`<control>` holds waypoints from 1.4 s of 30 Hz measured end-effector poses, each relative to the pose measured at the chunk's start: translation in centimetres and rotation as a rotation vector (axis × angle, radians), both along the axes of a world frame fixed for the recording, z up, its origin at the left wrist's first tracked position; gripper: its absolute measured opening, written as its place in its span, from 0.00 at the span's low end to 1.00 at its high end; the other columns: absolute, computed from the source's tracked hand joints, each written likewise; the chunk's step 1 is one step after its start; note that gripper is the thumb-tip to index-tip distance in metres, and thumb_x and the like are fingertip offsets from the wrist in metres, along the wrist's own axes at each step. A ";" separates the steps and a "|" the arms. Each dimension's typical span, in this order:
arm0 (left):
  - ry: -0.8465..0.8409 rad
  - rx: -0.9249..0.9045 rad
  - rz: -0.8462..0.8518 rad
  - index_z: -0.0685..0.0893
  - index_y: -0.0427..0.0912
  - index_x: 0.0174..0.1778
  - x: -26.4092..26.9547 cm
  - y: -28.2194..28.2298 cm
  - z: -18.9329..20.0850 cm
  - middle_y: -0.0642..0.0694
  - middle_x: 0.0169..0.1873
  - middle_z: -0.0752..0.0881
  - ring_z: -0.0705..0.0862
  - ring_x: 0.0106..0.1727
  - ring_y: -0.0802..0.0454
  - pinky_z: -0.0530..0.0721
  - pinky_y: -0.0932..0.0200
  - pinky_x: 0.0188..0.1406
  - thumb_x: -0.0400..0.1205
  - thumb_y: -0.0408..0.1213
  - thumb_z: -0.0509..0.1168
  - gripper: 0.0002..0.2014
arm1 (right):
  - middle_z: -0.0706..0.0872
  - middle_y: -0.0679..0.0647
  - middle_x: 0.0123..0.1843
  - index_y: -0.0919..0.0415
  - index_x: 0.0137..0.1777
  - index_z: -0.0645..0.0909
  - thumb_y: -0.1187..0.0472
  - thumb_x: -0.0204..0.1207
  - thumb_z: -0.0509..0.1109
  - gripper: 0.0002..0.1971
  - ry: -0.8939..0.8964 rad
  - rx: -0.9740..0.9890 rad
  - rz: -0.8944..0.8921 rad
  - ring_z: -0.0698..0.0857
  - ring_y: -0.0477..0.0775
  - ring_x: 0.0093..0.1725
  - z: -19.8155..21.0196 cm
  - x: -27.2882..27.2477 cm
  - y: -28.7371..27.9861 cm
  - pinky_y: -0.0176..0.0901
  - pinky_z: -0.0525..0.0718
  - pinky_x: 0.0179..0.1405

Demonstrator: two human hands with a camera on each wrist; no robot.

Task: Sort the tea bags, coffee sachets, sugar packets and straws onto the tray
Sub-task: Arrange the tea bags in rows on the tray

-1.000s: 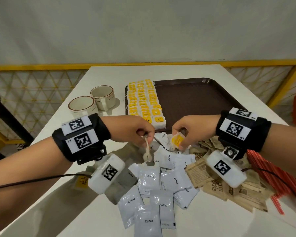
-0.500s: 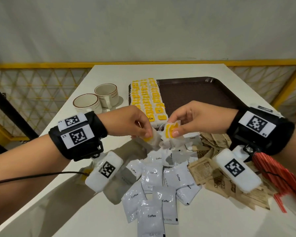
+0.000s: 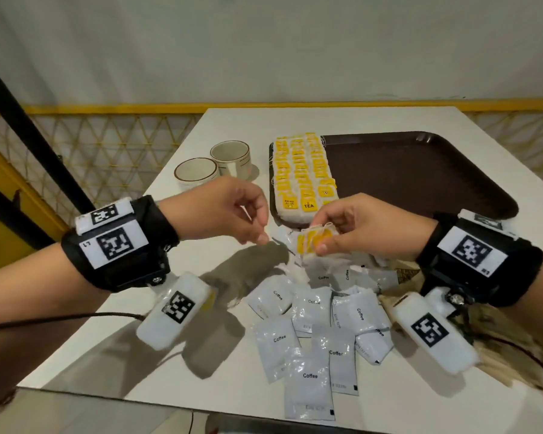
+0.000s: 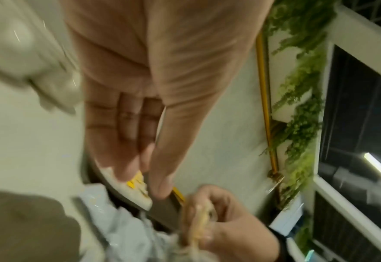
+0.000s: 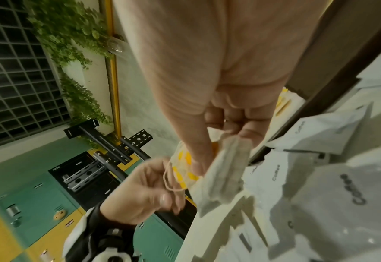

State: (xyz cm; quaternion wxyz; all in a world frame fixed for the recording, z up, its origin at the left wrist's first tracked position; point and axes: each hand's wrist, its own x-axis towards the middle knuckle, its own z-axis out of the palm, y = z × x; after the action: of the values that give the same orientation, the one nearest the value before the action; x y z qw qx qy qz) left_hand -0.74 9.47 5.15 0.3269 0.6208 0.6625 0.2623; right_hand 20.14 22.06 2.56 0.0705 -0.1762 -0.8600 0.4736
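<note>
Tea bags passed to right hand
Left hand drew away, fingers curled (grip on string unclear); right fingers pinch them; tray comes next.

The white square counter stands before a plain pale wall, with a yellow metal rail over diamond wire mesh beyond it. Your right wrist view shows trailing green plants beside a dark gridded window, and green and yellow metal lockers.
</note>
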 end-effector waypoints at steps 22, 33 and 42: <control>-0.438 -0.116 -0.034 0.87 0.41 0.43 -4.2 -3.1 -3.0 0.44 0.41 0.89 0.86 0.39 0.52 0.86 0.63 0.39 0.60 0.52 0.82 0.24 | 0.91 0.52 0.47 0.59 0.50 0.88 0.62 0.69 0.77 0.09 -0.008 -0.059 0.070 0.88 0.46 0.45 0.9 1.5 -1.2 0.36 0.84 0.48; -0.873 -0.186 -0.258 0.85 0.36 0.55 3.1 3.7 -3.4 0.40 0.43 0.87 0.88 0.42 0.54 0.85 0.65 0.44 0.65 0.35 0.81 0.23 | 0.88 0.47 0.48 0.55 0.62 0.85 0.65 0.68 0.76 0.20 0.093 0.102 0.146 0.86 0.44 0.47 5.5 2.7 0.2 0.41 0.86 0.48; -0.743 -0.211 -0.263 0.90 0.44 0.48 2.7 4.6 -3.3 0.45 0.37 0.89 0.89 0.38 0.55 0.86 0.66 0.40 0.69 0.26 0.72 0.14 | 0.88 0.60 0.47 0.55 0.47 0.86 0.59 0.67 0.77 0.09 0.114 0.107 -0.035 0.84 0.68 0.42 5.3 5.1 1.7 0.60 0.83 0.46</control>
State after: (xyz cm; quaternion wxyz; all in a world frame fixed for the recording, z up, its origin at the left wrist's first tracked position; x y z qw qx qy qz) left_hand 2.01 14.04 1.90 0.6366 0.5263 0.4376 0.3554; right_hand 25.21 23.75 7.87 0.1371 -0.1601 -0.8755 0.4349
